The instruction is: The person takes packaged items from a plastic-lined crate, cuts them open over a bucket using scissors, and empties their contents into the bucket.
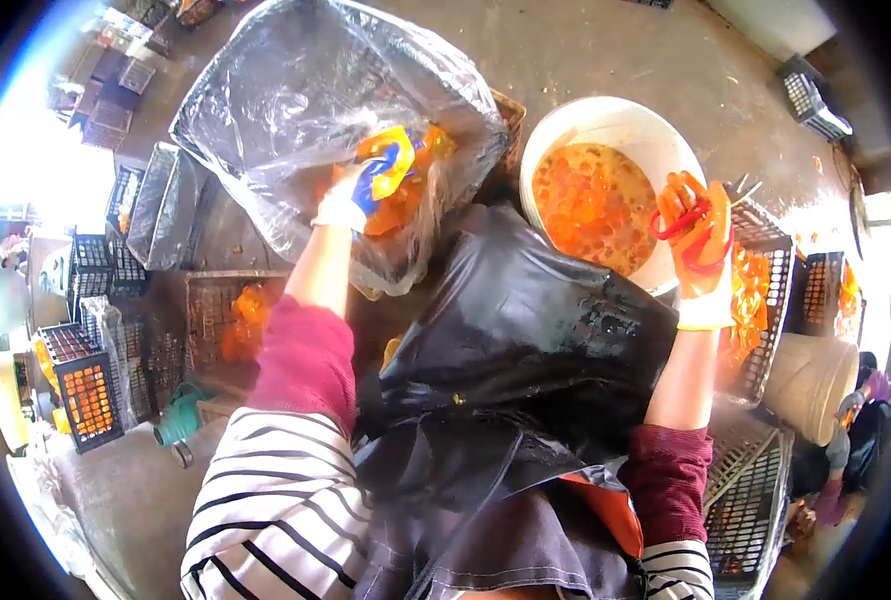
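Note:
My left hand [350, 195], in a blue and white glove, is closed around a glossy orange-yellow piece [390, 160] whose kind I cannot make out. It is over a crate lined with a clear plastic bag [265, 90], where more orange pieces [397, 210] lie. My right hand [700, 240], gloved in orange, grips red-handled scissors [690, 215] with the metal blades pointing up and right. Just left of that hand stands a white bucket [665, 140] holding orange chunks in cloudy liquid [595, 200].
A black apron [525, 320] covers my lap between bag and bucket. At right, a crate holds orange pieces [748, 310], beside a beige bucket [810, 385]. A brown crate [210, 320] and a green container [178, 415] are at left. Another person [865, 420] is at far right.

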Demonstrator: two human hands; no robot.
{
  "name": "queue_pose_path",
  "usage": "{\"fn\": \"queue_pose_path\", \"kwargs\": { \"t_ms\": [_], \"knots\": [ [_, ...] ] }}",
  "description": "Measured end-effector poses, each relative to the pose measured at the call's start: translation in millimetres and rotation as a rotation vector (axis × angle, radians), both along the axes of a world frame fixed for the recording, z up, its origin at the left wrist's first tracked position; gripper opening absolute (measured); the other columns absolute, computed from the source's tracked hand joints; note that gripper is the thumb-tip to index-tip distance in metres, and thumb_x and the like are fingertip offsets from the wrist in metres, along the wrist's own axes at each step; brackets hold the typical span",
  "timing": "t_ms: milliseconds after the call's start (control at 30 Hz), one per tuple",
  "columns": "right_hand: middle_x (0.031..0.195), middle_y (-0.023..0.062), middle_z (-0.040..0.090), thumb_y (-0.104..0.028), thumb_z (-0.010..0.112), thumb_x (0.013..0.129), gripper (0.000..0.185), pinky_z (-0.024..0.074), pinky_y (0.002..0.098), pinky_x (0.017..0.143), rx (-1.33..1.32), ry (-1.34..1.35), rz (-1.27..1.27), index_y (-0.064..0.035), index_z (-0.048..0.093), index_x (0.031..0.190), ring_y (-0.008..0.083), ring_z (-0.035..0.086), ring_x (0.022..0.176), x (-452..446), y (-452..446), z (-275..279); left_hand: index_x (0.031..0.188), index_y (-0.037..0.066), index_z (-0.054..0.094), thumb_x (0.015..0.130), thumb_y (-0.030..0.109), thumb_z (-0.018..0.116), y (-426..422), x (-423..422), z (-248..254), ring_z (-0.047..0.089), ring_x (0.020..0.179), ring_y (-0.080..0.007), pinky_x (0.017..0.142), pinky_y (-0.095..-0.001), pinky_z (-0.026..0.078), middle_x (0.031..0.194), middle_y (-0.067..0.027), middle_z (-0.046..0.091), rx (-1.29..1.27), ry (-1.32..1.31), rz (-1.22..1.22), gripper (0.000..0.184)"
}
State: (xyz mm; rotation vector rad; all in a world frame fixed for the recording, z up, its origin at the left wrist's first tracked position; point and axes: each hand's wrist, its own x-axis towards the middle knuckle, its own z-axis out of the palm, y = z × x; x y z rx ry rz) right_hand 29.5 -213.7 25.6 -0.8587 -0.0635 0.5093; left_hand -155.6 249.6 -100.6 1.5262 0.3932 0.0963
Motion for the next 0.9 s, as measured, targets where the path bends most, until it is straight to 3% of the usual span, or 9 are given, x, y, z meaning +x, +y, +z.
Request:
{"fn": "queue_pose_path", "kwargs": {
  "t_ms": [67, 233, 267, 333, 400, 500, 667, 833, 900],
  "knots": [
    [0.117, 0.0198, 0.058, -0.035, 0.055, 0.095, 0.049, 0.0472, 0.0371, 0.093, -0.052, -0.024, -0.043, 0.0065, 0.051, 0.12, 0.0287, 0.059, 0.102, -5.4, 3.7, -5.5, 0.133, 0.006, 0.046, 0.098, 0.025, 0.05, -46.0, 6.7, 59.5, 0.056, 0.111, -0.0248, 0.097, -0.038, 0.047, 0.123, -0.0128, 0.057, -0.904, -0.321, 0.22, 0.041],
    [0.125, 0.0164, 0.057, -0.022, 0.051, 0.098, 0.037, 0.0516, 0.034, 0.083, -0.134, -0.272, -0.077, -0.0019, 0.048, 0.129, 0.0258, 0.061, 0.102, -13.4, -11.7, -33.3, 0.12, 0.008, 0.059, 0.096, 0.02, 0.051, -87.1, 46.8, 87.2, 0.058, 0.109, -0.0214, 0.095, -0.0316, 0.044, 0.118, -0.0071, 0.062, 0.145, -0.189, 0.177, 0.028],
    [0.126, 0.0162, 0.056, -0.023, 0.05, 0.099, 0.038, 0.0528, 0.0324, 0.08, 0.002, -0.153, -0.123, -0.0039, 0.047, 0.131, 0.0238, 0.062, 0.101, -13.6, -16.8, -41.3, 0.117, 0.005, 0.06, 0.095, 0.02, 0.054, -71.3, 80.5, 42.2, 0.061, 0.103, -0.0217, 0.092, -0.0316, 0.047, 0.113, -0.0081, 0.063, -0.114, -0.283, 0.203, 0.027],
    [0.12, 0.0151, 0.059, -0.028, 0.047, 0.099, 0.038, 0.0521, 0.0313, 0.069, -0.389, -0.262, 0.038, -0.0053, 0.05, 0.129, 0.0209, 0.061, 0.084, -42.8, 9.9, 14.0, 0.112, 0.0, 0.06, 0.091, 0.015, 0.06, -132.5, 101.3, 105.4, 0.063, 0.096, -0.0246, 0.087, -0.0359, 0.051, 0.107, -0.0128, 0.064, -0.846, -0.399, 0.251, 0.026],
    [0.111, 0.0125, 0.062, -0.031, 0.047, 0.098, 0.039, 0.0504, 0.0327, 0.056, -0.277, -0.052, 0.194, -0.0047, 0.05, 0.127, 0.0214, 0.059, 0.066, -32.5, -6.0, 2.1, 0.116, 0.0, 0.057, 0.088, 0.013, 0.063, -158.5, 125.9, 117.7, 0.062, 0.098, -0.0264, 0.088, -0.0387, 0.051, 0.109, -0.014, 0.063, -0.757, -0.431, 0.179, 0.032],
    [0.106, 0.0139, 0.063, -0.029, 0.048, 0.098, 0.036, 0.0532, 0.0339, 0.068, -0.33, 0.031, 0.111, -0.0028, 0.053, 0.121, 0.0227, 0.063, 0.078, -5.6, 2.0, -77.1, 0.119, 0.003, 0.057, 0.086, 0.018, 0.065, -196.0, 155.1, 118.4, 0.061, 0.102, -0.0249, 0.09, -0.0377, 0.051, 0.116, -0.0108, 0.062, -0.804, -0.37, 0.117, 0.037],
    [0.112, 0.0111, 0.062, -0.028, 0.05, 0.097, 0.034, 0.0466, 0.0298, 0.089, -0.898, -0.209, 0.237, -0.0041, 0.056, 0.12, 0.0187, 0.059, 0.101, -28.5, 15.7, -29.2, 0.12, 0.005, 0.056, 0.09, 0.033, 0.063, -241.0, 161.2, 114.5, 0.06, 0.099, -0.022, 0.087, -0.034, 0.05, 0.112, -0.0085, 0.062, -0.877, -0.332, 0.165, 0.042],
    [0.124, 0.0103, 0.059, -0.039, 0.045, 0.099, 0.043, 0.0389, 0.0308, 0.098, -0.847, -0.279, 0.353, -0.0075, 0.055, 0.126, 0.0184, 0.055, 0.112, -28.4, 33.3, -44.4, 0.122, 0.007, 0.056, 0.09, 0.044, 0.06, -242.6, 169.9, 98.4, 0.057, 0.108, -0.0218, 0.092, -0.0347, 0.048, 0.116, -0.009, 0.061, -0.805, -0.257, 0.117, 0.049],
    [0.113, 0.0073, 0.061, -0.026, 0.06, 0.092, 0.038, 0.0426, 0.0285, 0.093, -0.688, -0.199, 0.286, -0.0039, 0.056, 0.122, 0.015, 0.055, 0.105, -29.6, 37.4, -45.3, 0.124, 0.007, 0.055, 0.09, 0.047, 0.058, -246.0, 170.4, 96.9, 0.056, 0.11, -0.0219, 0.094, -0.0349, 0.047, 0.12, -0.009, 0.06, -0.831, -0.298, 0.031, 0.052]
  ]
}}
